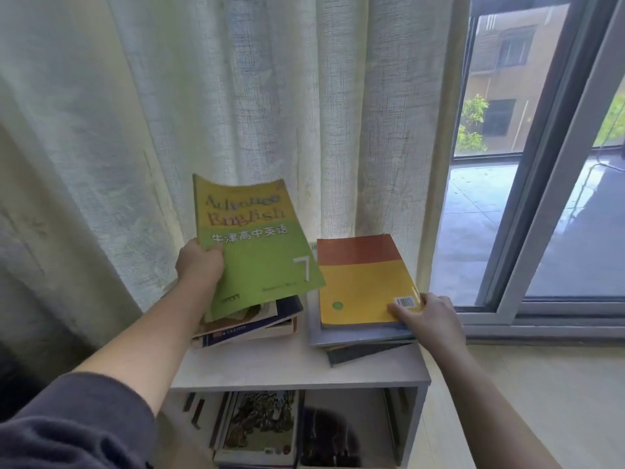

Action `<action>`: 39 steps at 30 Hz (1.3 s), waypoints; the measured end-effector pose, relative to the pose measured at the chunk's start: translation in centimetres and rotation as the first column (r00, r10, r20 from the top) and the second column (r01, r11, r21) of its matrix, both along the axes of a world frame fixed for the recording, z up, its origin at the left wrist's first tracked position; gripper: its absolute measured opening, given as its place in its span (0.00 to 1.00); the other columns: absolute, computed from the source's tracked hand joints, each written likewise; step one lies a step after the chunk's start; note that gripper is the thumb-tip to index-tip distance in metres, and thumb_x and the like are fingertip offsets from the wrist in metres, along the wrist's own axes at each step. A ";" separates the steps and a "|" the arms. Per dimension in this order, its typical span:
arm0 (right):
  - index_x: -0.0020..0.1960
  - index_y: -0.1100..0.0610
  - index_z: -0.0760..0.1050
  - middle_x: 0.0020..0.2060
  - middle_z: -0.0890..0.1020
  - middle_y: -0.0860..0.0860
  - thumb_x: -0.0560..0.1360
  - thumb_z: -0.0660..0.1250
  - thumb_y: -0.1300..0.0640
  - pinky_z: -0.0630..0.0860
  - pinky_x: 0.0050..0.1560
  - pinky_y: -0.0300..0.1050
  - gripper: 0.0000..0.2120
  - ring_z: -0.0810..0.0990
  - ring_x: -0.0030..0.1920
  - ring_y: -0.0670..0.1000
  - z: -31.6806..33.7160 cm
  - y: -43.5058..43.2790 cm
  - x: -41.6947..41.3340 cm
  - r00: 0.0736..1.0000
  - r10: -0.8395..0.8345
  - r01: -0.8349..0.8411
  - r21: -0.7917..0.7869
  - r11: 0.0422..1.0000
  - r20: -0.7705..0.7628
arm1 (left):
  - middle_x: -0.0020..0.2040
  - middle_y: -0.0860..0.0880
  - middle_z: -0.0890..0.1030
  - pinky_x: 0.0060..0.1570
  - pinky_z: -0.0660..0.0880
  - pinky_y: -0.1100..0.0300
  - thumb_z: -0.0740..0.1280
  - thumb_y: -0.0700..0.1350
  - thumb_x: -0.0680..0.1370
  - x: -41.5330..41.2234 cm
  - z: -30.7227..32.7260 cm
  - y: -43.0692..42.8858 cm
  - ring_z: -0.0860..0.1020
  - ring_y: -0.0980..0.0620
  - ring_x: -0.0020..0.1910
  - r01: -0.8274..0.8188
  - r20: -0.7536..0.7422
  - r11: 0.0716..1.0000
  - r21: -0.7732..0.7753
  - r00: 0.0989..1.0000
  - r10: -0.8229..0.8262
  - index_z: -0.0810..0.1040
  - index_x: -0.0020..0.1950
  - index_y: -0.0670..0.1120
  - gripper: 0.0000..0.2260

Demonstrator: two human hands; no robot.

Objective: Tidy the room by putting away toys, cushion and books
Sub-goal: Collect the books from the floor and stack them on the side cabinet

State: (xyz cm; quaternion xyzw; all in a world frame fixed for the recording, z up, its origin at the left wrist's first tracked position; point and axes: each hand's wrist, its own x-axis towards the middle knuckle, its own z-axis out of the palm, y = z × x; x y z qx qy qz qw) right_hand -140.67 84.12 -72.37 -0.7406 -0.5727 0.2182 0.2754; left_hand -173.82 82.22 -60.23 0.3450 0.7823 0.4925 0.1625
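Observation:
My left hand (pixel 199 262) grips the left edge of a green English textbook (pixel 257 245) and holds it tilted up above a left pile of books (pixel 257 324) on a low white shelf unit (pixel 304 367). To the right lies a second pile topped by a yellow and orange book (pixel 362 282). My right hand (pixel 429 316) holds that book's near right corner, thumb on the cover beside the barcode. Thinner grey books (pixel 355 346) stick out under it.
A pale curtain (pixel 236 96) hangs right behind the shelf unit. A sliding glass door (pixel 548 198) stands at the right, with light floor (pixel 541 384) below it. Inside the unit's open compartment stand more books (pixel 260 428) and a dark object (pixel 331 434).

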 end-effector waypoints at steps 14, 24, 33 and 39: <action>0.68 0.56 0.70 0.65 0.72 0.53 0.75 0.68 0.47 0.65 0.63 0.56 0.25 0.69 0.65 0.56 0.9 -0.7 -2.2 0.987 -0.121 0.103 0.160 0.982 0.107 | 0.64 0.42 0.70 0.56 0.68 0.47 0.62 0.40 0.73 2.4 -1.9 0.2 0.69 0.42 0.60 0.004 -0.830 0.951 -0.310 0.487 -0.272 0.70 0.64 0.43 0.18; 0.60 0.57 0.79 0.42 0.81 0.43 0.76 0.67 0.63 0.74 0.42 0.28 0.14 0.78 0.39 0.36 2.7 -1.8 -2.5 0.915 0.081 0.152 0.525 0.838 -0.394 | 0.66 0.45 0.72 0.57 0.76 0.51 0.61 0.55 0.80 16.4 -1.5 1.5 0.75 0.45 0.59 0.696 0.334 0.686 -0.211 0.711 -0.619 0.64 0.75 0.45 0.26; 0.60 0.50 0.80 0.43 0.84 0.38 0.75 0.70 0.65 0.77 0.40 0.31 0.17 0.82 0.40 0.40 4.0 -3.1 -3.0 0.852 0.464 -0.140 0.746 0.651 -0.245 | 0.40 0.43 0.77 0.42 0.80 0.38 0.61 0.53 0.80 17.7 0.2 3.0 0.80 0.43 0.39 0.644 0.643 0.764 0.037 0.570 -0.512 0.66 0.68 0.41 0.22; 0.61 0.44 0.77 0.53 0.82 0.37 0.76 0.68 0.66 0.77 0.56 0.35 0.21 0.80 0.55 0.37 3.4 -3.1 -3.5 0.745 0.559 -0.299 0.566 0.768 -0.364 | 0.49 0.42 0.78 0.37 0.80 0.51 0.56 0.40 0.81 14.7 1.3 2.6 0.79 0.45 0.41 0.393 0.565 0.911 0.125 0.726 -0.391 0.70 0.64 0.40 0.12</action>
